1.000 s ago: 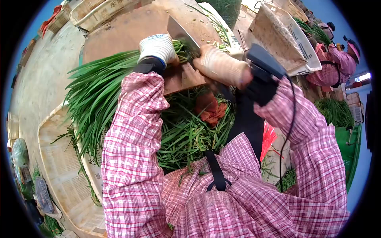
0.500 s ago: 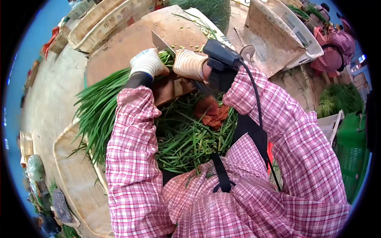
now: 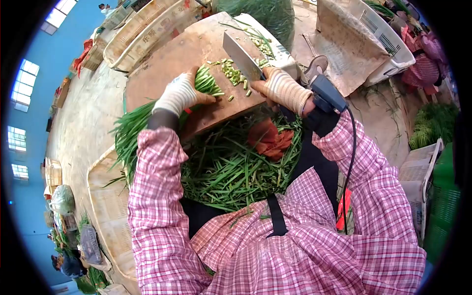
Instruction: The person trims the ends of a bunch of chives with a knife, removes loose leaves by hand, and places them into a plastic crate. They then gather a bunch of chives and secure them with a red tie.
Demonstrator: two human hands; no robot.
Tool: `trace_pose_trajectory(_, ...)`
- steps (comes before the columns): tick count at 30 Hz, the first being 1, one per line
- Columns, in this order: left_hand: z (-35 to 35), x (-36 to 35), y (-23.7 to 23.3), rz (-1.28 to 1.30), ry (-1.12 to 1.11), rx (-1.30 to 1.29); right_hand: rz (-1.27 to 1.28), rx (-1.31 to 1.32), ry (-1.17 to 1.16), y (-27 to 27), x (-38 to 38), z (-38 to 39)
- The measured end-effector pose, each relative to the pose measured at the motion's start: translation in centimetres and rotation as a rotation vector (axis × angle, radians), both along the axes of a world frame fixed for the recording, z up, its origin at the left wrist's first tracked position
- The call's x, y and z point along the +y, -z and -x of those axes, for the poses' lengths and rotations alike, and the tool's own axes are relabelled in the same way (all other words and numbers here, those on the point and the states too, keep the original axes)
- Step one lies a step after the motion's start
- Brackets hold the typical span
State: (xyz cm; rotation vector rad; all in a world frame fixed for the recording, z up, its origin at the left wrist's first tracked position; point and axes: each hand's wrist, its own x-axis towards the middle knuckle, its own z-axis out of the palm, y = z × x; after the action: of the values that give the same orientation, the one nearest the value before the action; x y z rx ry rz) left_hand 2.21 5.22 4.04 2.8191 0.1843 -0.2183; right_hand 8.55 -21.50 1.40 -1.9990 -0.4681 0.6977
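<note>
My left hand point(image 3: 178, 96), in a whitish knitted glove, is closed around a bunch of long green leafy stalks point(image 3: 132, 129) that look like garlic chives. Their pale cut ends point right over the brown wooden board point(image 3: 152, 73), and the leaves hang off to the left. My right hand point(image 3: 285, 88), gloved too, grips a cleaver point(image 3: 242, 56) by its handle. The blade stands on edge, tilted, right of the bunch and apart from it. Short cut stem pieces point(image 3: 232, 73) lie scattered on the board beside the blade.
Loose green leaves point(image 3: 236, 177) fill the space below the board, with a reddish-brown cloth point(image 3: 270, 140) among them. Plastic crates point(image 3: 110, 196) stand at left and at the back. A green crate point(image 3: 440, 206) is at right. Another person point(image 3: 425, 64) is at upper right.
The cleaver and my right hand have moved right, away from the bunch. Cut stem pieces now show between them. The bunch's trimmed ends have come into sight, and the view has shifted.
</note>
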Motion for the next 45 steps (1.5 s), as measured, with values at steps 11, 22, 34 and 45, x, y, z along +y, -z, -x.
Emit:
trace_pose_trajectory(11, -1.6, -1.7, 0.0, -0.257, -0.043, 0.098, -0.013, -0.051, -0.059, -1.5, 0.8, 1.8)
trace_pose_trajectory(22, 3.3, -4.2, 1.4, -0.358, -0.165, -0.236, -0.078, -0.008, -0.014, -0.4, 0.1, 3.7)
trace_pose_trajectory(34, 4.1, -5.5, 3.1, -0.446, -0.229, -0.260, -0.039, 0.218, -0.071, 0.1, 3.1, 5.5)
trace_pose_trajectory(45, 4.6, -0.9, 0.1, -0.254, -0.139, -0.209, 0.411, -0.876, -0.255, 0.7, 5.7, -4.0)
